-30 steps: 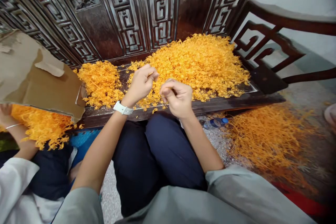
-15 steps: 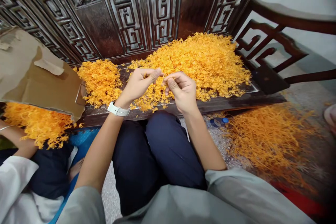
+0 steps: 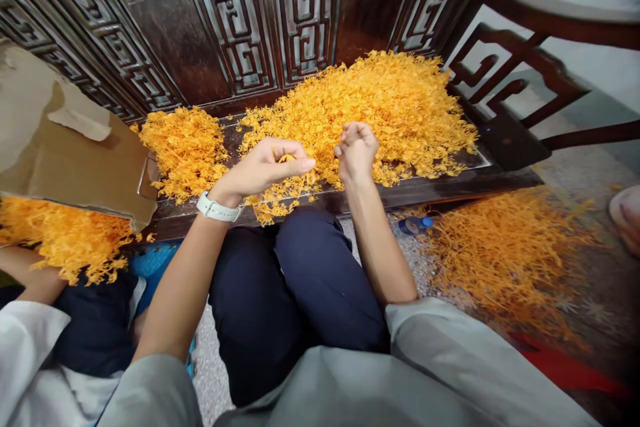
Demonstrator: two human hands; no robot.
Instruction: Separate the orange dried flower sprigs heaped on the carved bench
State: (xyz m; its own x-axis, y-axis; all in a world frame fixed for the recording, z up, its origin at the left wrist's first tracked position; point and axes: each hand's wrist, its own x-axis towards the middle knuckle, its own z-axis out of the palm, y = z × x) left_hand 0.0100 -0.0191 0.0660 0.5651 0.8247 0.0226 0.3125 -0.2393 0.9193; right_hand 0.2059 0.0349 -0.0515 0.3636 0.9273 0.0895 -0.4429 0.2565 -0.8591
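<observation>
Two hands above a heap (image 3: 390, 107) of orange sprigs on a dark bench (image 3: 450, 185).
Left hand (image 3: 263, 170) pinches one small orange sprig (image 3: 287, 159) between thumb and fingers; right hand (image 3: 356, 150) is curled into a fist.

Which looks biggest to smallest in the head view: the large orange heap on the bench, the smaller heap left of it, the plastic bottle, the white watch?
1. large orange heap
2. smaller heap
3. plastic bottle and white watch: look alike, watch nearer, unranked.

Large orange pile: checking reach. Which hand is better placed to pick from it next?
Probably right: the right hand hovers over the pile, while the left hand pinches an orange piece.
</observation>
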